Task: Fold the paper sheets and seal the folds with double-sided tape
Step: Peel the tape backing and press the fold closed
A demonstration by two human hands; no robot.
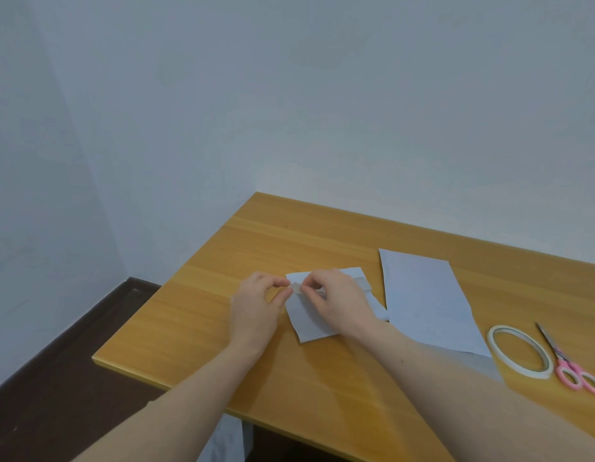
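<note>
A small folded white paper sheet (311, 323) lies on the wooden table (322, 235). Over its upper left corner my left hand (256, 308) and my right hand (339, 300) meet, and both pinch a small pale piece of tape (295, 288) between thumb and fingertips. My right hand hides the middle of the folded sheet. To the right lies a larger flat white sheet (426, 301). A roll of double-sided tape (519, 351) rests flat near the table's right side.
Pink-handled scissors (569, 363) lie just right of the tape roll. The table's left edge and front edge drop to a dark floor (55, 395). A pale wall stands close behind and to the left.
</note>
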